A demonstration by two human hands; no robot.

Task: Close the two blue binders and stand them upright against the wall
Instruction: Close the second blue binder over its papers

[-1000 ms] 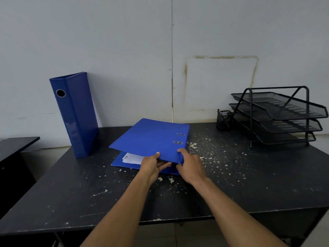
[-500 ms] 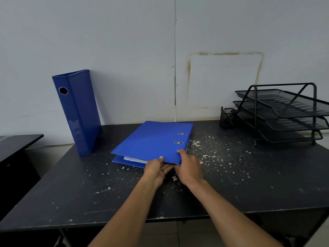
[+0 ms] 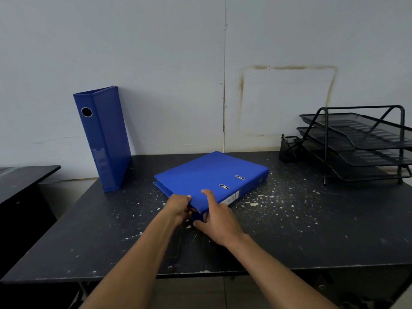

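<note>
One blue binder (image 3: 104, 139) stands upright at the back left of the black table (image 3: 312, 237), leaning against the wall, its spine with a round hole facing me. The second blue binder (image 3: 207, 177) lies flat and closed in the middle of the table, two metal slots showing on its cover. My left hand (image 3: 179, 207) grips its near corner from the left, thumb on the cover. My right hand (image 3: 217, 218) holds the same corner from the right, forefinger on the cover and thumb low on the spine end.
A black wire three-tier paper tray (image 3: 361, 141) stands at the back right, with a small black mesh holder (image 3: 289, 150) beside it. A second dark desk (image 3: 24, 179) sits lower at the left. White flecks dot the tabletop.
The lying binder's cover has come down from half raised to fully shut, hiding the white paper inside. Both hands stayed at its near corner and shifted slightly right.
</note>
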